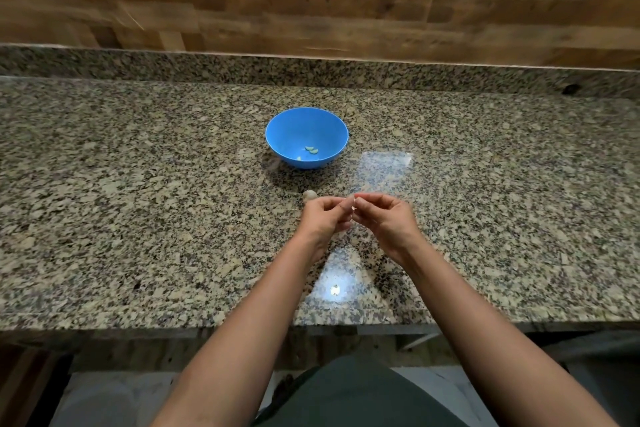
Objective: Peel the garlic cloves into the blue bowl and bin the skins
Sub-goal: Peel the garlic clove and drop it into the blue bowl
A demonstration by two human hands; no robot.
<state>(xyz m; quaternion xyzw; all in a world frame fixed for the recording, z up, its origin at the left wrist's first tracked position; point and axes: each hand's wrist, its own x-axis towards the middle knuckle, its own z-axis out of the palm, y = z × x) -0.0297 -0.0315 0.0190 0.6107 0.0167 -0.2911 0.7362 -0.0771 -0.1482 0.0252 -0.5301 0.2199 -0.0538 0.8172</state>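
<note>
- While they meet over the surface (138, 184), the left hand (323, 215) and the right hand (381, 217) pinch one small garlic clove (352, 206) between curled fingertips, apparently mid-peel.
- Beyond them, the blue bowl (277, 135) holds about three peeled cloves (311, 150).
- Another garlic piece (310, 194) waits just beyond the left hand; no bin shows, so binning the skins seems left.

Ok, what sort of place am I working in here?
Probably a home kitchen: a speckled granite countertop, a wood-plank wall behind it, and a blue bowl holding peeled garlic cloves. The left hand and right hand pinch what looks like another clove.
</note>
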